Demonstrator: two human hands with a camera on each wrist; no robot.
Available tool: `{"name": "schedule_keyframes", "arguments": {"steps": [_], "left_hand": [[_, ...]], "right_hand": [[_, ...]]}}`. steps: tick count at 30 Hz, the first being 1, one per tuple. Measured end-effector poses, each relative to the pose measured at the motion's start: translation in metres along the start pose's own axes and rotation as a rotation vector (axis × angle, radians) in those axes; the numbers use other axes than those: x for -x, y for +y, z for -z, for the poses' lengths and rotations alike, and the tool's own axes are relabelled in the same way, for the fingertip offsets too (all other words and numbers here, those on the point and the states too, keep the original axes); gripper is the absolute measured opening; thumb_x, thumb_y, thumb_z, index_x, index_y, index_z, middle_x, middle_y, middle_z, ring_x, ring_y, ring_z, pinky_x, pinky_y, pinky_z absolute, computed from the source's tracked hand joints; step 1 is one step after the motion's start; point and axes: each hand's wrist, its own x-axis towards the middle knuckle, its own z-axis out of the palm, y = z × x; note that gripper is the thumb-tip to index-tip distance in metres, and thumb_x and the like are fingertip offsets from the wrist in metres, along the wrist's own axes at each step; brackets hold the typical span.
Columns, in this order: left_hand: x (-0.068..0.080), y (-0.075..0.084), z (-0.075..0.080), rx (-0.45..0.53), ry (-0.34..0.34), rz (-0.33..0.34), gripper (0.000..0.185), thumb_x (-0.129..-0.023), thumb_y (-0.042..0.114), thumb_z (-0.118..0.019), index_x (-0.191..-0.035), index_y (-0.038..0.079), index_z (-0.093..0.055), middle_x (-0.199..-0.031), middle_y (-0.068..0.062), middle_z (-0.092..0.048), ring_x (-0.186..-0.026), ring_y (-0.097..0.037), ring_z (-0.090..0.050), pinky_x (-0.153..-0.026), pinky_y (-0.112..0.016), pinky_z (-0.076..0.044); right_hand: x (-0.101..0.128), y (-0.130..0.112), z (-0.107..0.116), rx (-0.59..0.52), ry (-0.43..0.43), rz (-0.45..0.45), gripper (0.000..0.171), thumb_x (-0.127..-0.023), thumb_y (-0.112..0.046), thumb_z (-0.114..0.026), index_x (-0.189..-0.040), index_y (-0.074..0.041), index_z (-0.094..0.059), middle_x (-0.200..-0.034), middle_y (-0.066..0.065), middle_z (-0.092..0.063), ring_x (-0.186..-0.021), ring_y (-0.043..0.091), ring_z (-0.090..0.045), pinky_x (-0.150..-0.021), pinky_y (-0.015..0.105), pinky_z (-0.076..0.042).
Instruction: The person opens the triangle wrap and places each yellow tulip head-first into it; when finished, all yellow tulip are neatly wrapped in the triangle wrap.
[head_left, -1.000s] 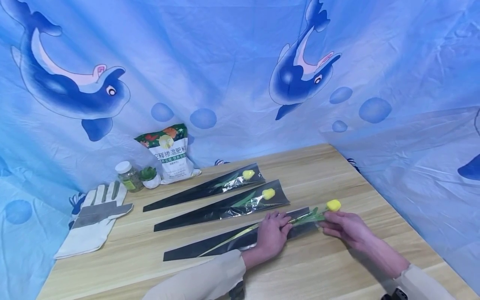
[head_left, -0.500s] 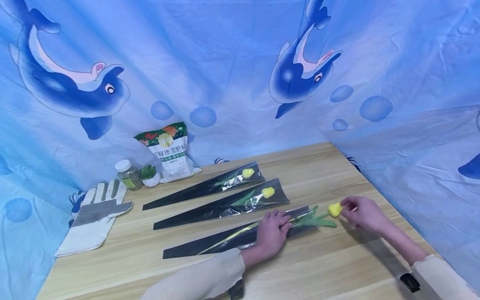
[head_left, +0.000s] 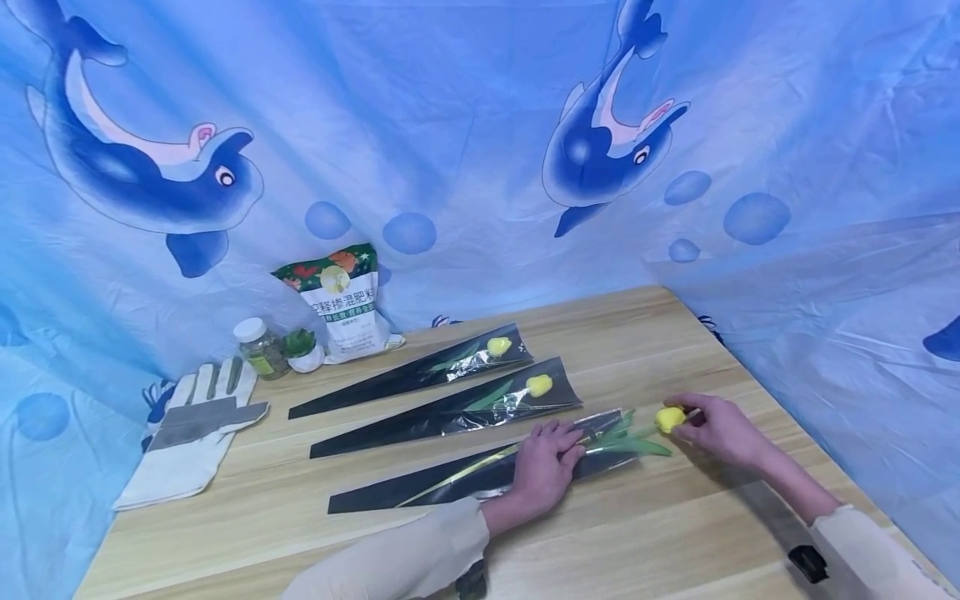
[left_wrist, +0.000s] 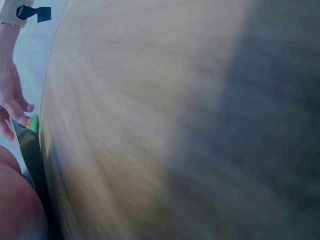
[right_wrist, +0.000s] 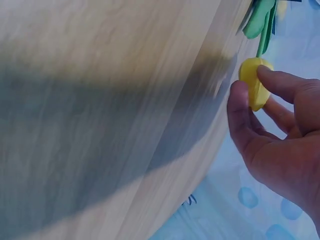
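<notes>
My right hand (head_left: 722, 431) pinches the yellow bloom of a tulip (head_left: 668, 419) between thumb and fingers, past the wide end of the nearest black clear-fronted flower sleeve (head_left: 390, 495). The right wrist view shows the thumb lying on the yellow bloom (right_wrist: 248, 75). Green leaves (head_left: 633, 446) stick out of the sleeve, and the pale stem runs along it. Across the sleeve's middle rests my left hand (head_left: 542, 471), fingers extended and pressing down, covering part of the stem. In the left wrist view, only a blurred edge of that hand (left_wrist: 20, 205) appears.
Two sleeves (head_left: 450, 415), each with a yellow tulip, lie behind. Farther left are a work glove (head_left: 191, 429), a lidded jar (head_left: 262, 350), a small potted succulent (head_left: 302, 350) and a fertilizer bag (head_left: 345, 312). A dolphin-print curtain (head_left: 465, 150) hangs behind the wooden table (head_left: 622, 542).
My right hand moved from the leaves and sleeve mouth to the tulip bloom and took hold of it. The leaves now spread outside the sleeve. The left hand stayed in place.
</notes>
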Motion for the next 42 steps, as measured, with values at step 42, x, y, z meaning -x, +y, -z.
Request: {"name": "schedule_keyframes", "arguments": {"steps": [42], "left_hand": [[-0.006,0.005,0.003,0.009,0.019,0.002,0.028,-0.089,0.017,-0.075,-0.116,0.009,-0.074,-0.126,-0.011,-0.067,-0.122,-0.036,-0.059,-0.108,-0.052,-0.039]], "right_hand": [[-0.009,-0.037,-0.027,-0.51,-0.153,-0.06,0.032,-0.098,0.006,-0.05,-0.126,0.022,-0.048,-0.11,0.028,-0.065,-0.091,0.027,-0.07,-0.083,0.031,-0.058]]}}
